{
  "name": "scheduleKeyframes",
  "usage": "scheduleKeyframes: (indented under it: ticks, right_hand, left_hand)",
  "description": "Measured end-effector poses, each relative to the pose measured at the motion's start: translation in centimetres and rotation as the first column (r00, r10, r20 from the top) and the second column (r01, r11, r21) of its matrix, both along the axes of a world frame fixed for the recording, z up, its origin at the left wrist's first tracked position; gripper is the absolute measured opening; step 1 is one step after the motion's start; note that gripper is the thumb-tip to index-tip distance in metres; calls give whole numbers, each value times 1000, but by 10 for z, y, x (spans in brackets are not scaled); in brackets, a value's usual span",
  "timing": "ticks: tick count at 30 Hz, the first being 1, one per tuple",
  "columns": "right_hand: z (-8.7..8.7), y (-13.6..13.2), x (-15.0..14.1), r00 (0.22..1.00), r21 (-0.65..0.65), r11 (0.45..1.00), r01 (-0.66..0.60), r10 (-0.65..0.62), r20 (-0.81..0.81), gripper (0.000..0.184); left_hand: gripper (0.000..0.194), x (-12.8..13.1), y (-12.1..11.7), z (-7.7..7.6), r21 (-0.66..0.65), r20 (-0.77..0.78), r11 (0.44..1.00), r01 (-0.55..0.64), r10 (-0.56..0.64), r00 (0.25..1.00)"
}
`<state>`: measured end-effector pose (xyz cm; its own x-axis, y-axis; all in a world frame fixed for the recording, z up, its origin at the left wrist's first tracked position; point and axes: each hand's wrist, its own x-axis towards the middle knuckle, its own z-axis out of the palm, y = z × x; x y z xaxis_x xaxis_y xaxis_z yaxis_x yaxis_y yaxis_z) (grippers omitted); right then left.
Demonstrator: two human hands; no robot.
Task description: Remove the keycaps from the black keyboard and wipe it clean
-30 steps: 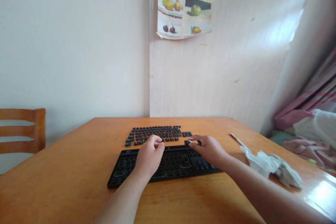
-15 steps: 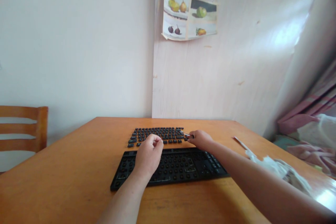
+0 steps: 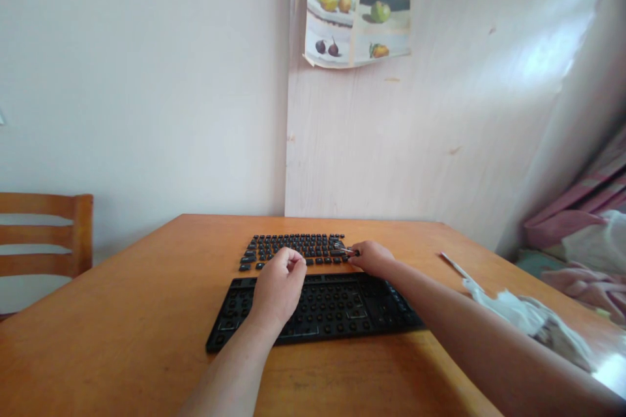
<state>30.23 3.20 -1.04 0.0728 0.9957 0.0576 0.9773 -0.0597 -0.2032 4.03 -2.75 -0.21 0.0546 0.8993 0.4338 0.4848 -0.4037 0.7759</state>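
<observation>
A black keyboard [image 3: 337, 333] with most of its keycaps off lies on the wooden table [image 3: 122, 313]. Behind it, loose black keycaps [image 3: 298, 245] are laid out in rows. My left hand [image 3: 280, 283] hovers over the keyboard's left half, fingers curled together; whatever they may hold is hidden. My right hand [image 3: 372, 258] is at the right end of the keycap rows, closed on a keycap puller [image 3: 348, 250] with thin metal wires. The wires point left over the keycaps. My right forearm covers part of the keyboard's right end.
On the right of the table lie a thin white stick with a red tip [image 3: 452, 262] and a crumpled whitish plastic bag [image 3: 518, 309]. A wooden chair [image 3: 81, 234] stands at the left. Fruit pictures [image 3: 357, 19] hang on the wall behind.
The view has shifted slightly. A keycap beside my right hand now shows in line with the front row. Both hands stay in nearly the same place, the right one still gripping the puller.
</observation>
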Motion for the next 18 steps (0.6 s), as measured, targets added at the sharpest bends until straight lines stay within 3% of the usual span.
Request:
scheduleKeyframes:
  ticks: [18]
  right_hand:
    - [1, -6, -4, 1000, -15, 1000, -15, 15, 14, 24]
  left_hand:
    - [14, 2, -1, 2, -8, -33, 1000, 0, -1, 999]
